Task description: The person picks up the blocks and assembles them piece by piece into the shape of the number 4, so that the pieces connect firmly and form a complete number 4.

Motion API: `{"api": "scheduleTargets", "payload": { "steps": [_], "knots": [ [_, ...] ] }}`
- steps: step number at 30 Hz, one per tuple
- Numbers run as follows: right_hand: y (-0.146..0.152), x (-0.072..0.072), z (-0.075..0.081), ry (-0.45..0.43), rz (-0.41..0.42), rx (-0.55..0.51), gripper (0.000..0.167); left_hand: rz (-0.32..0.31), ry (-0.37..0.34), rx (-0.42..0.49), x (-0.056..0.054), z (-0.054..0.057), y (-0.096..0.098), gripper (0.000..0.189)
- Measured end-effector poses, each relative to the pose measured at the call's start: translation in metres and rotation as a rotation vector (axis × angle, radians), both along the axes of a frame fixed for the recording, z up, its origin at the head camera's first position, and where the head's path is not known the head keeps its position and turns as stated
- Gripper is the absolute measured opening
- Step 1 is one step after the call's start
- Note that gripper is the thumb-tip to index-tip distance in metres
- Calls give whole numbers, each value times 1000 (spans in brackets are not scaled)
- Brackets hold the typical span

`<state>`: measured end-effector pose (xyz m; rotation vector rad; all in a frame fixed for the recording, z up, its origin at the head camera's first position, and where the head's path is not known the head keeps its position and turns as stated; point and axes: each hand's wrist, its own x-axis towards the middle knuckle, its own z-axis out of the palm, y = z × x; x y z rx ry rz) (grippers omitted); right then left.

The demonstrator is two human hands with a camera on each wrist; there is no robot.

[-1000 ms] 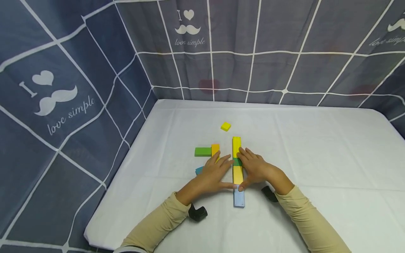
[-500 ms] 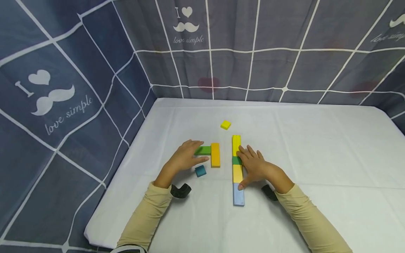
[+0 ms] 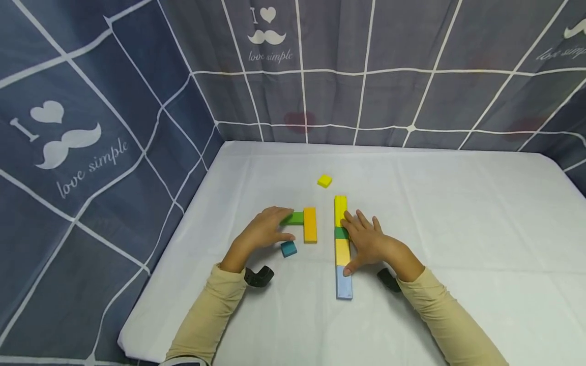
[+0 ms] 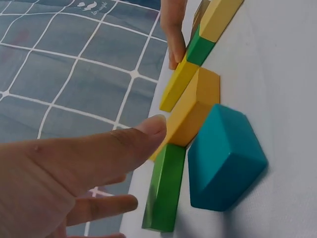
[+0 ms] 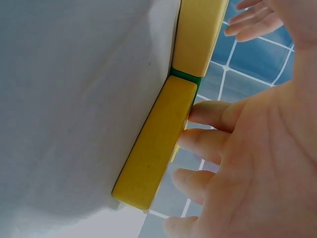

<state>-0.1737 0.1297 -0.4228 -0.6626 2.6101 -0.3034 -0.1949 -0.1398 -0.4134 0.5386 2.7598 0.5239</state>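
Along the row of blocks (image 3: pixel 342 252) behind the light-blue block (image 3: pixel 344 288), resting the right hand (image 3: pixel 366 243), fingers spread, gripping nothing. Past the teal block (image 3: pixel 288 249), having shifted the left hand (image 3: pixel 262 227) from that row to the green block (image 3: pixel 295 219), thumb and fingers parted; likely turning work leftward.

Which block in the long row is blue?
The light blue block at the near end, by the right hand; the row's others are yellow blocks and a green block.
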Motion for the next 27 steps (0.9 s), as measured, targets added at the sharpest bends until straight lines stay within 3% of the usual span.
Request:
{"api": "scheduleTargets", "payload": {
  "steps": [7,15,21,27],
  "knots": [
    [-1,-1,5,31,-6,-7,124,-27,103,-51,-5,-1,5,74],
    [-2,1,-3,20,1,-12,125,32,171,-98,-10,-22,7,69],
    [-2,1,-3,15,0,-5,125,76,253,-114,-10,-27,7,49],
    [-1,0,-3,17,-3,0,126,82,298,-106,-10,-29,6,39]
  ]
}}
